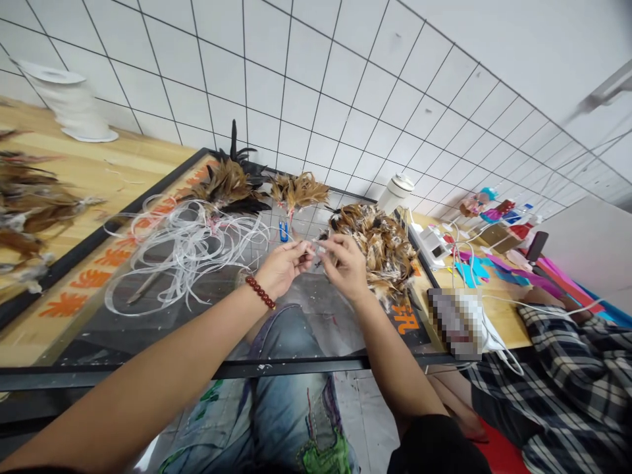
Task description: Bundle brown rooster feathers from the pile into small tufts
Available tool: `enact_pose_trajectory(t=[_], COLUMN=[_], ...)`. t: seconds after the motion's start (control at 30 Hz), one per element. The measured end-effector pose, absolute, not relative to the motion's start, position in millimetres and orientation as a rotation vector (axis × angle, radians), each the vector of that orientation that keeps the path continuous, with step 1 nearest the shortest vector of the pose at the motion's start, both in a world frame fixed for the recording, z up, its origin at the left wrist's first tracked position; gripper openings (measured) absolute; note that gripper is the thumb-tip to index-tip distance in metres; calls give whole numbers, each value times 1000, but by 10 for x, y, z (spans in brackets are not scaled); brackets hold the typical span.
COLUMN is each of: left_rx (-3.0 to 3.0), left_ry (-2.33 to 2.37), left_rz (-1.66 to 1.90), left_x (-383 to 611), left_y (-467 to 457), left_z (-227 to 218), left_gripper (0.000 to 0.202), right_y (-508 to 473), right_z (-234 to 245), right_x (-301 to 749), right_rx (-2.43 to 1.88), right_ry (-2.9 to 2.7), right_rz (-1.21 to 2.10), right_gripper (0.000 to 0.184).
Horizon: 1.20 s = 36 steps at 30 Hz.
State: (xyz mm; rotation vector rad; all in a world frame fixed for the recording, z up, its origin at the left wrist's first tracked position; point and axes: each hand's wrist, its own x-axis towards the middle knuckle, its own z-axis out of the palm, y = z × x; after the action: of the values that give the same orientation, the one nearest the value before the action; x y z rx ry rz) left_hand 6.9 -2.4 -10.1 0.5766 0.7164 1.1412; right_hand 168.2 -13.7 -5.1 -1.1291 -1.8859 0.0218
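Both hands meet above the middle of the glass-topped table, fingertips almost touching. My left hand, with a red bead bracelet on its wrist, is closed in a pinch. Opposite it, my right hand pinches with thumb and forefinger. A small whitish strip shows between the fingertips; its details are blurred. Left of my hands lies a tangled heap of white ribbon. A blue clip-like piece sits just beyond my left hand. Right of my right hand is a pile of brown feather bunches.
More feather bunches lie at the table's back and far left. A ribbon spool stands back left. A white cup, white charger and cables are on the right. A person in a plaid shirt sits there.
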Motion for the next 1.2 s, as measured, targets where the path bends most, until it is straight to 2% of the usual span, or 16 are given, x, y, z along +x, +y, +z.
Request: enact_pose_trajectory(t=[0.1,0.2,0.43,0.57,0.67,0.93,1.2], left_rx=[540,498,426,464,501,802,1066], left_ry=[829,860,851,827,832,993,1016], left_rz=[1232,1284,1293,1275,1287,1157,934], left_x=[55,71,98,68,55,103,110], left_y=[11,28,39,37,42,-3,-16], left_z=[-81,-71,-93,-84,-91,-119,-187], left_gripper=[9,10,11,4,5,12,13], right_y=[26,240,600,471,188,-153,-146], right_z=[72,165,87,100,119,58,34], right_x=[1846,1869,1585,1676,1778,1808,1749], right_rx=[-1519,-1818,-1962,-1697,-1427,-1354,-1234], right_ry=[-1795,-1990,-2399,-2302,-2249,-2440,-2487], right_rz=[-42,-93,-304,-112,48,-503,-483], right_gripper=[25,22,22,20,19,20,23])
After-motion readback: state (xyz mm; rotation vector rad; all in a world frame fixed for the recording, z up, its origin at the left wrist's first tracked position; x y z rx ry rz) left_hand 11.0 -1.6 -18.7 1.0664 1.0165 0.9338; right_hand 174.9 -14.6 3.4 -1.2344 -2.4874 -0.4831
